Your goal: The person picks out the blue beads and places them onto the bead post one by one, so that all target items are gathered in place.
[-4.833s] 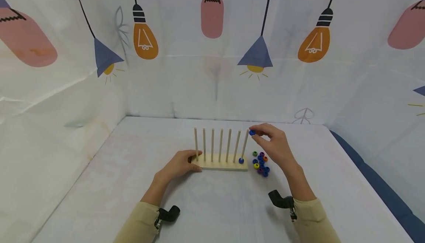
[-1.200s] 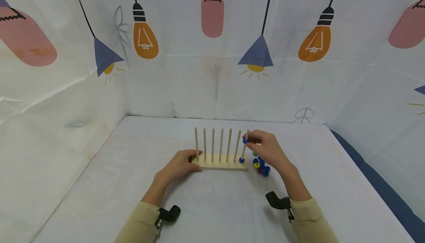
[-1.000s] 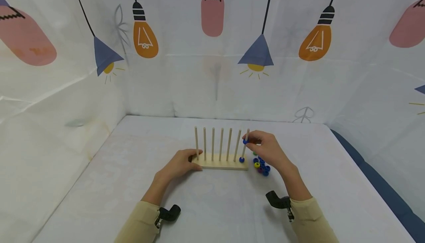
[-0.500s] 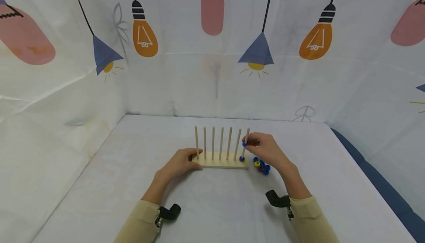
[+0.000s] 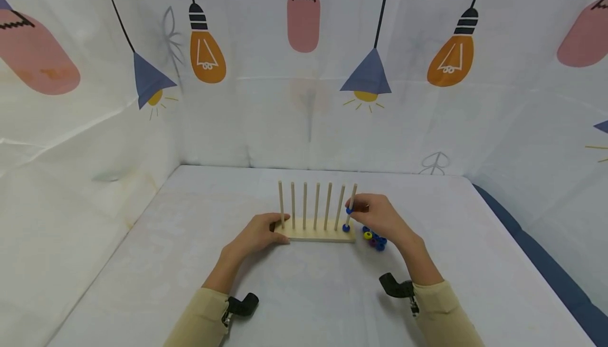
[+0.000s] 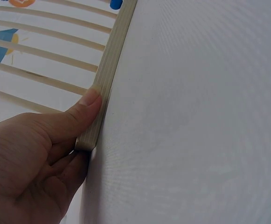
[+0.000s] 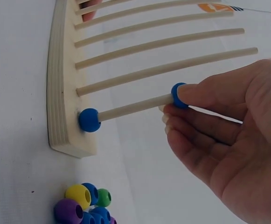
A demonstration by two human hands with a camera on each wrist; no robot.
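A wooden peg rack with a row of upright pegs stands on the white table. My left hand grips its left end, thumb on the front edge in the left wrist view and fingers behind. My right hand pinches a blue bead threaded on the rightmost peg, partway down. At the foot of that same peg sits another blue bead, against the base. The other pegs carry no beads. Fingers of the right hand partly cover the pinched bead.
Beside the rack's right end lies a pile of loose beads, among them blue, a yellow bead, a purple bead and a green bead. A patterned white curtain hangs behind the table.
My right hand first brought a blue bead to the rightmost peg's tip, then threaded it on and slid it downward along the peg. The left hand has kept its grip on the rack.
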